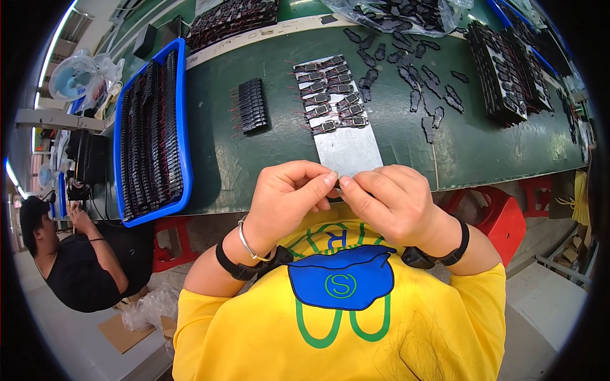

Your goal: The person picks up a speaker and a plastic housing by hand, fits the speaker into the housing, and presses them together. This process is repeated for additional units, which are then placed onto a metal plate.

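Observation:
My left hand (289,193) and my right hand (389,198) meet fingertip to fingertip at the bench's front edge. Both are closed in a pinch on a small dark piece, mostly hidden by the fingers. Just beyond them lies a pale metal plate (349,152). Two columns of small black parts with oval speaker-like faces (327,126) and thin red wires rest on its far portion. To the plate's left, a stack of black wired parts (253,108) sits on the green bench. Loose flat black plastic pieces (432,95) are scattered on its right.
A blue tray (188,184) packed with rows of wired black parts stands at left. Tall stacks of black parts (499,79) rise at right. A clear plastic bag (406,16) of black pieces lies at the back. A red stool (502,222) and another person (82,254) flank me.

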Available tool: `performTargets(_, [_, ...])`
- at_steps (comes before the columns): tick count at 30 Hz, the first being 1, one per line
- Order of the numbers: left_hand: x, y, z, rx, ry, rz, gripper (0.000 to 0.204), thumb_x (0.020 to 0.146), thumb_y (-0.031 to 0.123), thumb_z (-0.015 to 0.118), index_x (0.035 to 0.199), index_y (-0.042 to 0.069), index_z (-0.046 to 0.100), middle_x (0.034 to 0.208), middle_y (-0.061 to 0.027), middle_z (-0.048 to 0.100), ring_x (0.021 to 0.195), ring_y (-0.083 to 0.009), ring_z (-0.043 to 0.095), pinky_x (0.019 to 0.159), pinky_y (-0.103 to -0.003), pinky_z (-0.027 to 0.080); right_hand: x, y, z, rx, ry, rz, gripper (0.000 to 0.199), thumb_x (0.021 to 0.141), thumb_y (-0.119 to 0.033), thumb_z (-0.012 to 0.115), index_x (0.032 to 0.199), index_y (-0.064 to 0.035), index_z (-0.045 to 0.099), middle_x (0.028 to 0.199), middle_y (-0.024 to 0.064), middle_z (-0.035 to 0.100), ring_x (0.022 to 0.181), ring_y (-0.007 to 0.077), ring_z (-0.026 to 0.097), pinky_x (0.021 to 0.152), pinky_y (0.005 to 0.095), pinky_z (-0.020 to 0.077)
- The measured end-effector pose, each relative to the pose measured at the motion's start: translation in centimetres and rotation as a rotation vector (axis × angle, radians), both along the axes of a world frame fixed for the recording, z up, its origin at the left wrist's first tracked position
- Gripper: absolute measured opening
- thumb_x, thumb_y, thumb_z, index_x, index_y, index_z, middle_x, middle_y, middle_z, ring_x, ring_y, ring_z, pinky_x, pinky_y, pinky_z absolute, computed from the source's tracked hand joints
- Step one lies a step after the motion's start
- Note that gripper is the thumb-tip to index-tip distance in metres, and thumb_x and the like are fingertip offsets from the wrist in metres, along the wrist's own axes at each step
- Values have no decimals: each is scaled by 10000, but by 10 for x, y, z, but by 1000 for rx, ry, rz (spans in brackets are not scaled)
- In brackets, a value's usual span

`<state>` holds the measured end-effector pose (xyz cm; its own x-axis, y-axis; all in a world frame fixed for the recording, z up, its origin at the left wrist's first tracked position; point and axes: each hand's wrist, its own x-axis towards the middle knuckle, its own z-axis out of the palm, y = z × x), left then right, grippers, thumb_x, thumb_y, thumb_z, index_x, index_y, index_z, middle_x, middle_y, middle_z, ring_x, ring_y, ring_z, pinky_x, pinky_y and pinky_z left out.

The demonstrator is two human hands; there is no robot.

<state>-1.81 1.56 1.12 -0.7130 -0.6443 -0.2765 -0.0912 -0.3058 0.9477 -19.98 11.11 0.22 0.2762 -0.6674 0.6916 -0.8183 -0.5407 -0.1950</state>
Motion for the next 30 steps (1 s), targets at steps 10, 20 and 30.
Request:
performTargets(10, [5, -4, -3, 143, 70, -25, 160, 919, 111, 606, 977, -29, 657, 802, -77, 687, 630, -82, 617, 585, -206, 512, 0, -2, -4, -34, -37, -1, 316, 665, -14, 713, 974, 10, 648, 783, 67, 618, 611, 191, 589, 513, 278, 478])
performTargets(20, [10, -14, -7, 328, 127, -95, 140, 916, 75, 590, 960, -53, 628, 793, -136, 681, 611, -134, 647, 563, -219, 537, 1, -6, -9, 63, -279, 109, 311, 673, -27, 754, 961, 18, 646, 815, 103, 642, 637, 226, 616, 530, 295, 492])
performTargets(30, [10, -14, -4, 274, 82, -33, 122, 905, 63, 602, 958, -43, 631, 764, -140, 679, 577, -136, 639, 540, -225, 533, -55, 23, 0, 227, -356, -235, 273, 705, -23, 750, 957, 11, 650, 838, 138, 643, 708, 241, 632, 617, 320, 506])
